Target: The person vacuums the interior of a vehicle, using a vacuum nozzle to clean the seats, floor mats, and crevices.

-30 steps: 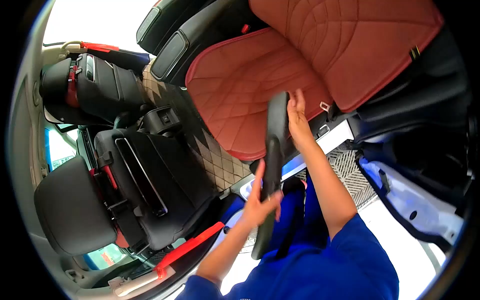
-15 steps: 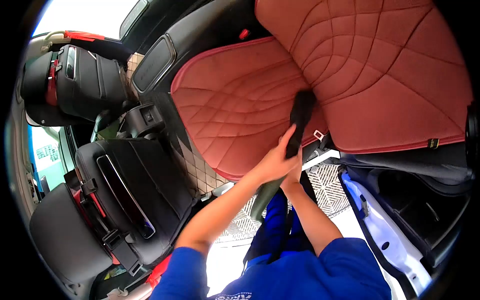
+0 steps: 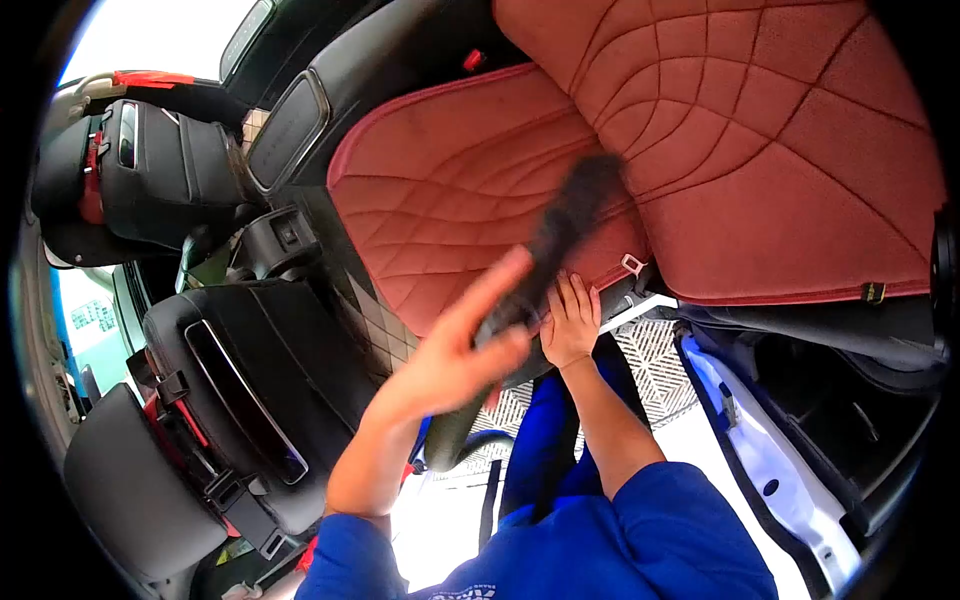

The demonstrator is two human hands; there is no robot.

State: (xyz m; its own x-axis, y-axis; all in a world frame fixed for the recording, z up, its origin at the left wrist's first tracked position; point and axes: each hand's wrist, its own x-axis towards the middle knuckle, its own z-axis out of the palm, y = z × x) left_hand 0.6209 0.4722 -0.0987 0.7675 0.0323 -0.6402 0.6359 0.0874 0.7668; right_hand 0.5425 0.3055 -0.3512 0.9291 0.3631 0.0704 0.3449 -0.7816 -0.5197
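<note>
My left hand (image 3: 450, 350) grips the vacuum cleaner nozzle (image 3: 580, 200), a long black tube smeared by motion. Its far end lies over the red quilted seat cushion (image 3: 460, 170), close to where the cushion meets the red backrest (image 3: 740, 170). From under the left hand a thick dark green hose (image 3: 455, 430) runs down toward my body. My right hand (image 3: 572, 320), fingers stretched out, rests against the front outer corner of the seat beside the nozzle. Just above it a metal belt tongue (image 3: 631, 264) lies on the cushion edge.
Two black front seats (image 3: 270, 370) stand at left, with belts and buckles behind their headrests. A center console (image 3: 285, 240) sits between them. On the right is the open door's sill (image 3: 740, 430). A patterned mat (image 3: 650, 370) covers the floor under the seat.
My right hand has left the tube and now lies flat at the seat edge. My left hand has moved down and left with the nozzle, whose tip shifts slightly left.
</note>
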